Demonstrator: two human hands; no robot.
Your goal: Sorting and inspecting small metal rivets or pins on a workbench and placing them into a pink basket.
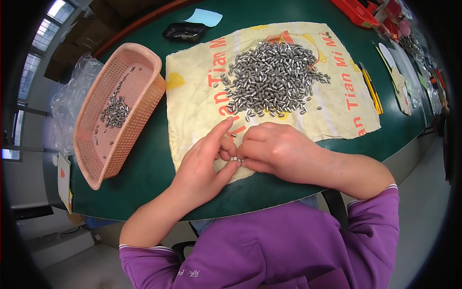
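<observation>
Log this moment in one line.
left hand and right hand: pinching small metal pieces; metal pile: on cloth; pink basket: more pieces inside

1 black dish, 1 blue paper, clear plastic.

Open cloth flanking the metal pile, pink basket blocking farther left

Metal piece at left hand
</observation>
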